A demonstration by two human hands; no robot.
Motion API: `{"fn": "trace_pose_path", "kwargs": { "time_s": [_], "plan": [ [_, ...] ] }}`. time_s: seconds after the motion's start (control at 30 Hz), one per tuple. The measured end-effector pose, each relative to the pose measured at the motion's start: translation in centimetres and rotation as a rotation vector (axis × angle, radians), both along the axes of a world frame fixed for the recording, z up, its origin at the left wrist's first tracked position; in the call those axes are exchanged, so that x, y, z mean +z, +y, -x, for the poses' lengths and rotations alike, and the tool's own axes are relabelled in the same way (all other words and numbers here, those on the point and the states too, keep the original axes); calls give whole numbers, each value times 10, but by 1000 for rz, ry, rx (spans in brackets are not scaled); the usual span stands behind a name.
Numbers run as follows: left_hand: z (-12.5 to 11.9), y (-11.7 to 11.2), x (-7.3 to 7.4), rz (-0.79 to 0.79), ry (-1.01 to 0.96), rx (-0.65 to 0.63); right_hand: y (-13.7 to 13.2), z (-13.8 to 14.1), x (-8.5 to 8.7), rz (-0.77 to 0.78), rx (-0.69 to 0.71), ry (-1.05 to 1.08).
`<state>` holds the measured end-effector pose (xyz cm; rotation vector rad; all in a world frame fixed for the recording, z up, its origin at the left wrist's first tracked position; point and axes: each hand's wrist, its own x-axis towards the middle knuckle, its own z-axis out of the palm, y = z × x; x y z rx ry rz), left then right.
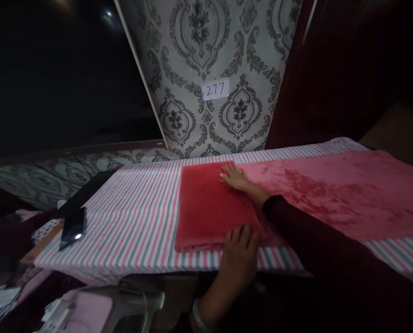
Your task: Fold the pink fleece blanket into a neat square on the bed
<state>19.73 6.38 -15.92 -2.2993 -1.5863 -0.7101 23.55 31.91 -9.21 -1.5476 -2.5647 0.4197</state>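
A red plush cloth lies on a table covered with a pink, grey and white striped sheet. Its left part is folded over into a thicker rectangle, and the rest spreads out flat to the right. My right hand, in a dark sleeve, lies flat on the far edge of the folded part with its fingers stretched out. My left hand, with a bangle at the wrist, presses flat on the fold's near right corner at the table's front edge. Neither hand holds anything.
A dark phone lies at the left end of the table beside a long dark flat object. A patterned wall panel behind carries a paper label "277". A whitish plastic object sits below the front edge.
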Motion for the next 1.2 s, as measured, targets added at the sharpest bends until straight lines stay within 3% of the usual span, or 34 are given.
{"fn": "trace_pose_path", "kwargs": {
  "time_s": [0.1,0.2,0.33,0.5,0.63,0.73,0.83,0.97,1.1,1.2],
  "plan": [
    [-1,-1,4,26,8,1,-28,-11,-4,-108,49,83],
    [-3,-1,8,56,5,1,-56,-26,-22,-165,96,72],
    [-5,-1,12,101,4,-3,-65,-38,-36,-176,110,50],
    [-3,-2,21,165,-8,-43,-68,-46,-20,-31,43,151],
    [12,-5,39,179,-26,-66,-107,-64,-4,-150,138,247],
    [39,-6,55,163,-38,25,-142,-73,-5,-201,208,226],
    [71,-7,62,195,-14,245,-158,-76,-19,-150,207,127],
    [96,-10,51,358,57,450,-158,-80,-44,-75,195,59],
    [96,-12,36,381,75,461,-157,-82,-54,-100,190,81],
    [96,-14,33,361,54,453,-158,-82,-53,-106,188,91]
  ]
}}
